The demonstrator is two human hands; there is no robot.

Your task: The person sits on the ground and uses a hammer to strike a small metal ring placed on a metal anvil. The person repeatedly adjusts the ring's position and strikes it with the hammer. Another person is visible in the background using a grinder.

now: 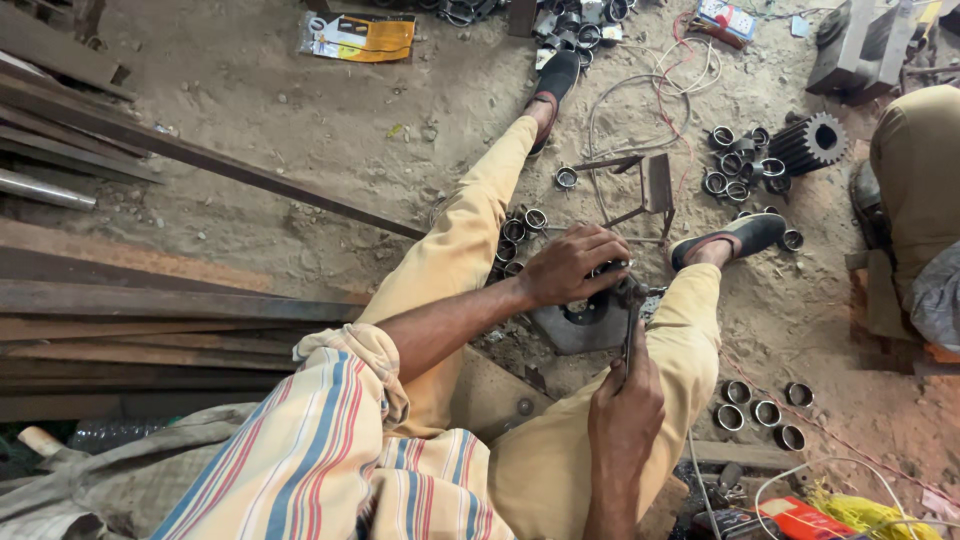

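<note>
I sit on a sandy floor with my legs stretched out in tan trousers. My left hand (572, 264) presses down on a small dark metal part resting on a thick steel plate (575, 325) between my knees. My right hand (624, 405) grips the handle of a dark metal tool (630, 310), whose head meets the part under my left fingers. The part itself is mostly hidden by my left hand.
Several short metal rings (764, 410) lie by my right leg, more rings (735, 165) beside a black gear (808, 143) farther off. Long rusty steel bars (150, 320) are stacked at left. Another person's leg (915, 180) is at right. Wires (650, 90) and a yellow packet (360, 37) lie ahead.
</note>
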